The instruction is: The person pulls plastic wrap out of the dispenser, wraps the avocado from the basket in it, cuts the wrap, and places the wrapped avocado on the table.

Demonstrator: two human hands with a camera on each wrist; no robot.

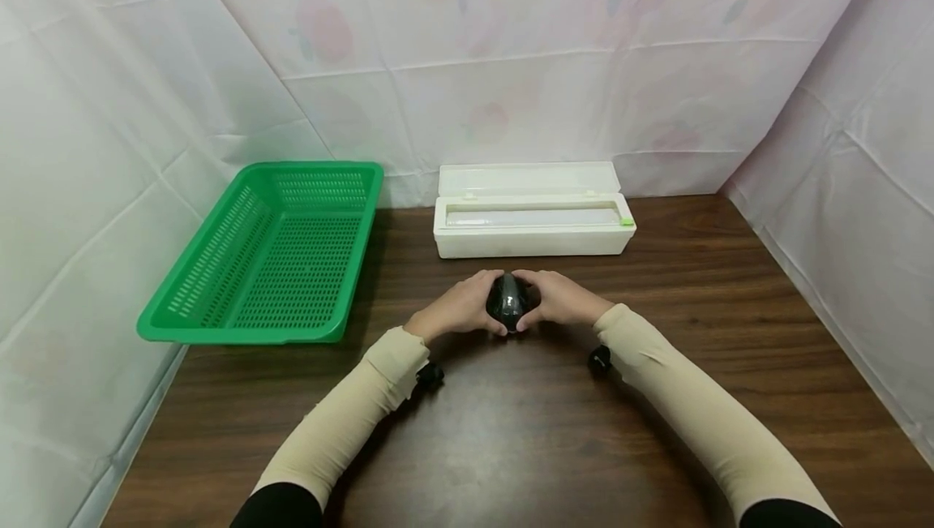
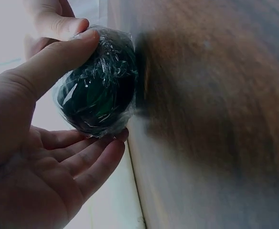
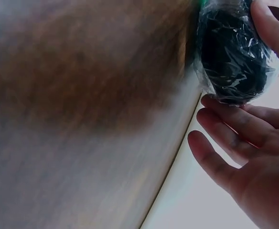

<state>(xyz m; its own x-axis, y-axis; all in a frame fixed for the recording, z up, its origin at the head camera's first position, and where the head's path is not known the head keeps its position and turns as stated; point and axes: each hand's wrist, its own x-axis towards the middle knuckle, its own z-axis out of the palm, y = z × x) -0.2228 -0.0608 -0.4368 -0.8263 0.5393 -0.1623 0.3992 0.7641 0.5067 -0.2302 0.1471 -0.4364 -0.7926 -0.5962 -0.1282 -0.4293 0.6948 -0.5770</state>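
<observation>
A dark, rounded object (image 1: 508, 301) wrapped in clear cling film sits low over the table in front of me. My left hand (image 1: 461, 306) holds it from the left, the thumb on the near side and the fingers reaching round the far side. From the right, my right hand (image 1: 563, 298) grips it the same way. In the left wrist view the film on the wrapped object (image 2: 99, 90) is crinkled, with a greenish sheen beneath. The right wrist view shows fingertips at one end of the wrapped object (image 3: 232, 57).
Behind the hands stands a white cling film dispenser (image 1: 533, 242), its lid raised and a roll inside. To the left is a green plastic basket (image 1: 350, 268) with nothing in it. The brown wooden table (image 1: 474, 447) is bordered by white curtains (image 1: 474, 106).
</observation>
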